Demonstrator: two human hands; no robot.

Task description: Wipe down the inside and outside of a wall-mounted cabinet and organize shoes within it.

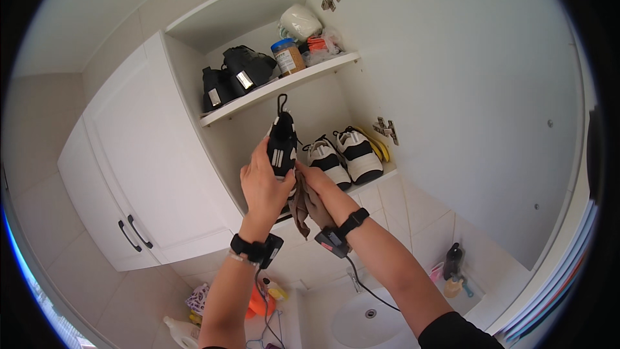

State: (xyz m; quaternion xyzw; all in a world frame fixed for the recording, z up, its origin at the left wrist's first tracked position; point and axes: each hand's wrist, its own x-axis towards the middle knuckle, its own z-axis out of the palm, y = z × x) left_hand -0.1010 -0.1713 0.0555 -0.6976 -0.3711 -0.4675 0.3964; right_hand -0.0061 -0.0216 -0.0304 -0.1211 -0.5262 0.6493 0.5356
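My left hand [264, 182] grips a black-and-white sneaker [282, 148], held toe-down or heel-on in front of the cabinet's lower shelf, its black loop pointing up. Against the shoe's right side, my right hand [312, 179] holds a brown cloth [305, 203] that hangs below the fingers. Part of the sneaker's lower end is hidden by my hands and the cloth. Just right of it, a white sneaker with black panels [328, 160] and a matching sneaker [358, 152] stand side by side on the lower shelf. Yellow footwear [380, 148] is tucked behind them.
Black shoes [237, 75], a blue-lidded jar [287, 57] and a white rounded item [300, 22] sit on the upper shelf [281, 89]. An open cabinet door [465, 106] spans the right. Below are a washbasin [370, 322], faucet [354, 281] and bottles. Cords trail from both wrist devices.
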